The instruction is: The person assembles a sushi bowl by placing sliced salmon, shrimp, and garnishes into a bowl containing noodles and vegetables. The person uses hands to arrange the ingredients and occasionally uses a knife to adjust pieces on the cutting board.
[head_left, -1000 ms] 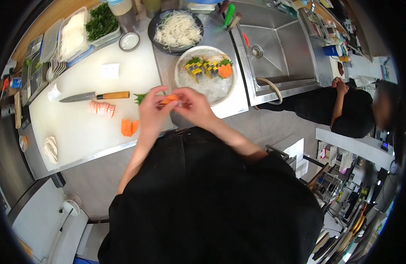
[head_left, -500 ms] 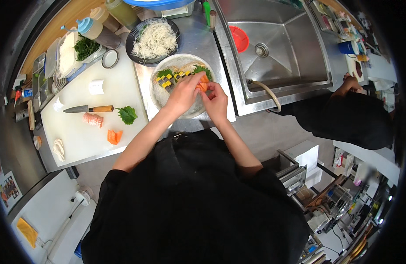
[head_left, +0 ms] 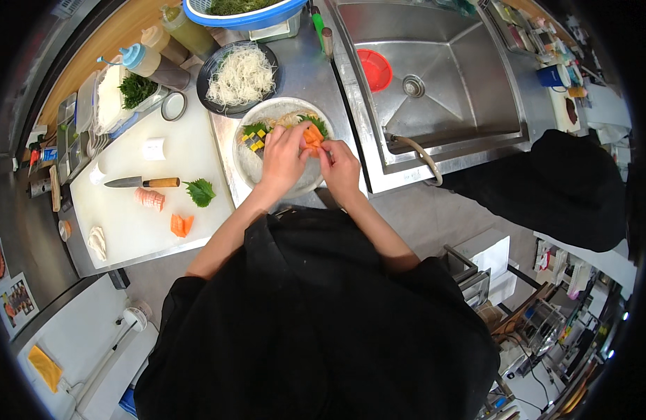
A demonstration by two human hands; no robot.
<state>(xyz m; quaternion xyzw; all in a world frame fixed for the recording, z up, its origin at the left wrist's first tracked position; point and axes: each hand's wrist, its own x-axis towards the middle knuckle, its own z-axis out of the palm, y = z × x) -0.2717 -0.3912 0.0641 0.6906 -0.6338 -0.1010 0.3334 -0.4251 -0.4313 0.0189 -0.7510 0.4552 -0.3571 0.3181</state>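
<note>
Both my hands are over a round pale bowl [head_left: 237, 166]. My left hand [head_left: 284, 159] has its fingertips closed on the left side of orange salmon slices [head_left: 312, 137]. My right hand [head_left: 341, 172] pinches the same slices from the right. Under and around them, green shiso leaves [head_left: 320, 124] stand against shredded white garnish at the back of the bowl. Left of my left hand sit yellow-and-black checkered pieces [head_left: 254, 141], partly covered by that hand. On the white cutting board [head_left: 127, 241] lie a knife [head_left: 142, 183], a shiso leaf [head_left: 200, 192], pink slices [head_left: 150, 199] and more salmon slices [head_left: 181, 225].
A black plate [head_left: 205, 85] of shredded white radish [head_left: 243, 73] stands behind the bowl. Sauce bottles [head_left: 151, 64] and a blue-rimmed basket [head_left: 247, 19] line the back. To the right is a steel sink [head_left: 456, 77] with a red strainer [head_left: 375, 70]. A person in black [head_left: 561, 192] stands beyond.
My hands remain on the salmon slices in the bowl, the fingers shifting slightly around them. The view has moved a little. The other person's hand at the far right no longer shows.
</note>
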